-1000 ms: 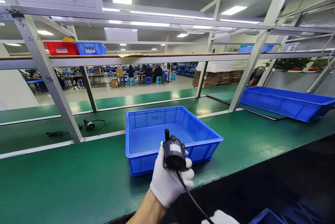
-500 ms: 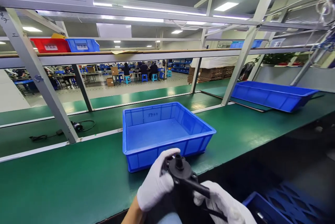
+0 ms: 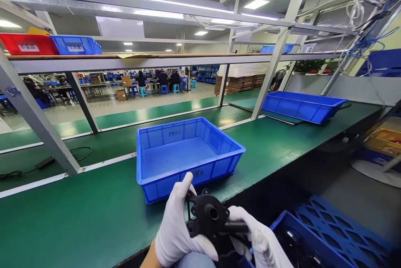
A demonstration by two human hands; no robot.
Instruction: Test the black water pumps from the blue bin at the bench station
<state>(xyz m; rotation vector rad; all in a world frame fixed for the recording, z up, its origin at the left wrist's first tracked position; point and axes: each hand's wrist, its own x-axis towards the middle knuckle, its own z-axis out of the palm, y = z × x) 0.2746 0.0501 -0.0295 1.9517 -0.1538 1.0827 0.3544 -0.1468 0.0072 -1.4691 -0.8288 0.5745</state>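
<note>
A black round device (image 3: 209,218) with a short open pipe on its face and another pipe out to the right is held up near the bench's front edge. My left hand (image 3: 175,226), in a white glove, grips its left side, thumb and fingers around the body. The gloved right hand (image 3: 261,234) is closed around the right side, by the side pipe. Just beyond the device, a large blue bin (image 3: 188,155) with nothing in it sits on the green bench (image 3: 78,218).
Farther right on the bench lies another blue bin (image 3: 302,105). At the lower right, a blue crate (image 3: 282,222) holds dark parts. Metal posts (image 3: 269,75) carry a shelf with a red bin (image 3: 28,44) and a small blue bin (image 3: 75,45). People sit in the background.
The view has swung right, so the bench and bins shift left. Between my hands, the device has tilted, its top pipe now facing me more. Both hands still hold it.
</note>
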